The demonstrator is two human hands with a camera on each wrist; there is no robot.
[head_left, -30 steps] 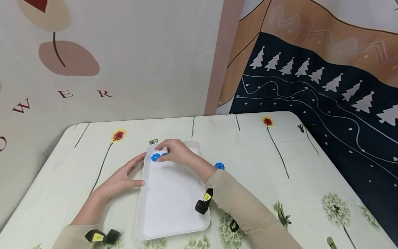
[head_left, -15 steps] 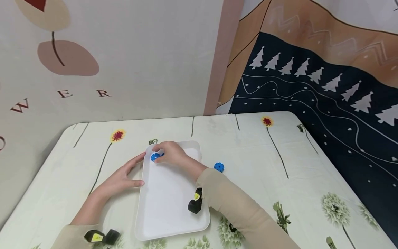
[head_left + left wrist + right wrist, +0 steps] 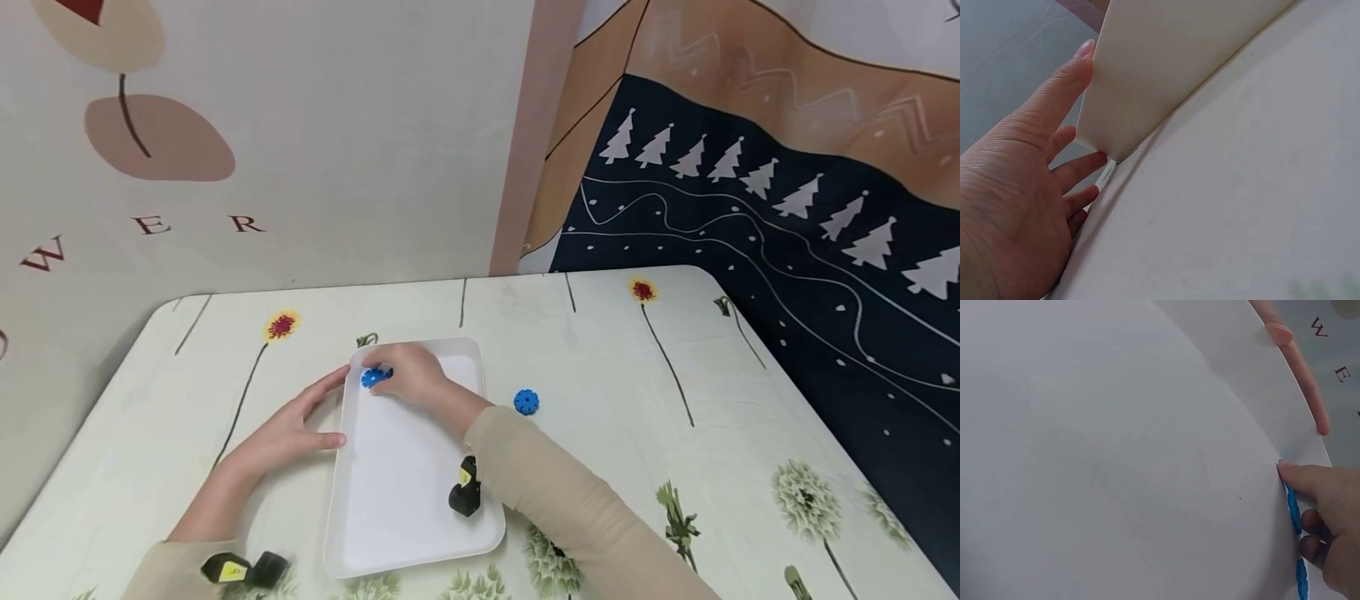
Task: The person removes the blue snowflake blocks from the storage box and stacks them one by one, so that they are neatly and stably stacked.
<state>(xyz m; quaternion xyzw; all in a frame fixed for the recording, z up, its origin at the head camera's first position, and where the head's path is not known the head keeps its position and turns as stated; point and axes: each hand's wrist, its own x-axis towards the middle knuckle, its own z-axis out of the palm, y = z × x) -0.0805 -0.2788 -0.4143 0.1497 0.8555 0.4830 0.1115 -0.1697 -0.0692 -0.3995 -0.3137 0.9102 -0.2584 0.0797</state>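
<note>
A white tray point(image 3: 420, 492) lies on the table, and my left hand point(image 3: 288, 429) rests against its left side with fingers and thumb spread. In the left wrist view, the thumb tip touches the rim and other fingertips reach the tray's corner. My right hand point(image 3: 408, 375) is at the tray's far left corner, thumb and bent fingers at the blue snowflake discs point(image 3: 372, 378). From the right wrist, a blue disc point(image 3: 1294, 509) shows edge-on between thumb and curled fingers, with another blue disc point(image 3: 1302, 579) beside it; the fingers partly cover them.
A single blue notched disc point(image 3: 527, 402) lies on the flowered tablecloth point(image 3: 600, 467), right of the tray. Printed fabric walls point(image 3: 375, 167) rise behind the table. A black wrist camera point(image 3: 465, 487) hangs from the right sleeve over the tray.
My right hand and forearm have shifted slightly left and closer to the discs, and its fingers have drawn in. The disc outside the tray has come fully into view. The left hand stays put.
</note>
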